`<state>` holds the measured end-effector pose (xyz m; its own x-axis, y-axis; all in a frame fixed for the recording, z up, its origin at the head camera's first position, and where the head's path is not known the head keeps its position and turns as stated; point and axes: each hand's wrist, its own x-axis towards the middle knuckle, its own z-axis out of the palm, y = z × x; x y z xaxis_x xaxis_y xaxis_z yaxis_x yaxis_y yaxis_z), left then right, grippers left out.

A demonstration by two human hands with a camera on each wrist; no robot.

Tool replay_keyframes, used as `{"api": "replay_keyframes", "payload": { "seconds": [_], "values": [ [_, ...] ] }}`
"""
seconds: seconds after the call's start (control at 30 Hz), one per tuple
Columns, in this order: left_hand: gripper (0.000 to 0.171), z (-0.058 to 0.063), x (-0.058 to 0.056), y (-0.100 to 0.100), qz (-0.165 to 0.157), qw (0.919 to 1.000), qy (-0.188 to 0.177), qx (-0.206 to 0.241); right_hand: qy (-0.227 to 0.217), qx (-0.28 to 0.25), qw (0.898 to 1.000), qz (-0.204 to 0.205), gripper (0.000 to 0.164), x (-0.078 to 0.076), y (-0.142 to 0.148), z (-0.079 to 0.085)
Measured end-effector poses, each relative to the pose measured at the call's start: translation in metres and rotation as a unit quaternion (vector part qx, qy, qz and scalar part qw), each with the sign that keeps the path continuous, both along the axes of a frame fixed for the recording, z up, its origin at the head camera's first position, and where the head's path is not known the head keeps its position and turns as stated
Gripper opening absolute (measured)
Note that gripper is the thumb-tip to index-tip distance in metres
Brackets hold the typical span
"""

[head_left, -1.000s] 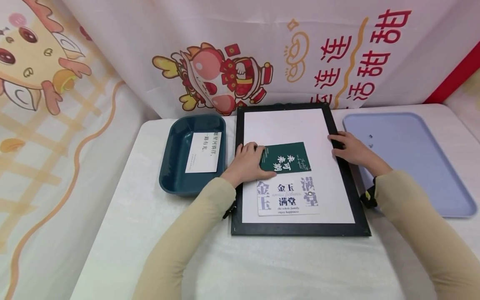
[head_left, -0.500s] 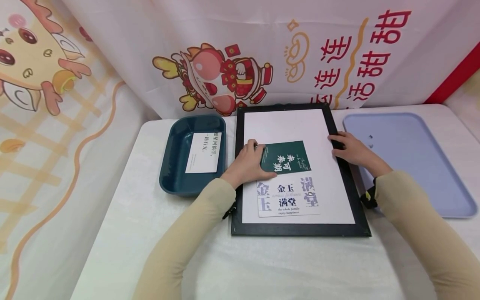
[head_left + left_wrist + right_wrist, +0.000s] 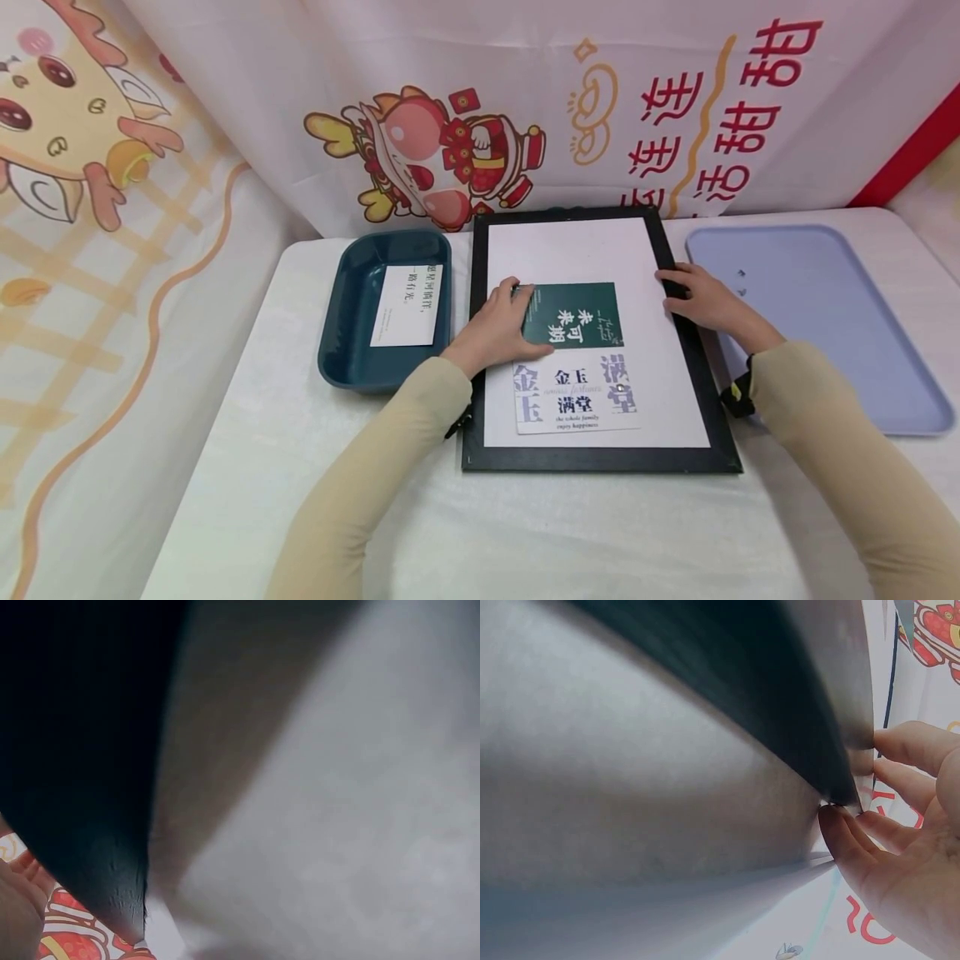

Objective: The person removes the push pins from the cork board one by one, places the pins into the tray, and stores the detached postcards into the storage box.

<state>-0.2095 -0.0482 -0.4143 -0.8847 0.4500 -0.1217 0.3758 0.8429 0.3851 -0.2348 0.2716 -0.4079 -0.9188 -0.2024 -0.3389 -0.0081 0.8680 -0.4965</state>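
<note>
A black-framed white board (image 3: 570, 250) lies on the table. On it, my left hand (image 3: 495, 329) holds a green card (image 3: 581, 312) with white lettering, thumb at the near edge and fingers at the far left corner. Just below lies a white card (image 3: 577, 408) with purple and dark lettering, a tiny shiny piece on its right part. My right hand (image 3: 701, 298) grips the board's right border; the right wrist view has its thumb and fingers (image 3: 911, 746) at that border. A dark border strip (image 3: 82, 772) fills much of the left wrist view, with part of the left hand (image 3: 22, 907) at lower left.
Left of the board stands a dark teal bin (image 3: 348, 333) with a white lettered card (image 3: 407, 305) in it. To the right lies a pale blue tray (image 3: 832, 333) with a few small dark pieces. A printed curtain (image 3: 570, 100) hangs behind the table.
The green card has turned slightly and shifted right, so its edges now run closer to parallel with the board's. My left fingers moved a little with it. My right hand stays put.
</note>
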Motion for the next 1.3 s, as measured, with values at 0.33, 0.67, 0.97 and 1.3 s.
{"api": "replay_keyframes", "payload": {
  "seconds": [0.33,0.67,0.97,1.3],
  "values": [
    [0.093,0.003,0.002,-0.001,-0.033,0.9926,0.095,-0.067,0.005,-0.006,1.0,0.005,0.058,0.003,-0.001,0.001],
    [0.093,0.008,0.008,0.002,0.017,0.9939,0.097,-0.051,0.014,-0.009,1.0,0.0,0.057,0.003,-0.001,-0.002],
    [0.093,0.028,0.012,0.004,0.065,0.9938,0.084,-0.033,0.005,-0.001,1.0,-0.002,0.057,0.003,-0.002,0.0],
    [0.094,0.044,0.013,-0.008,0.105,0.9911,0.073,-0.037,0.002,-0.007,1.0,0.001,0.058,0.002,-0.001,0.001]
  ]
}}
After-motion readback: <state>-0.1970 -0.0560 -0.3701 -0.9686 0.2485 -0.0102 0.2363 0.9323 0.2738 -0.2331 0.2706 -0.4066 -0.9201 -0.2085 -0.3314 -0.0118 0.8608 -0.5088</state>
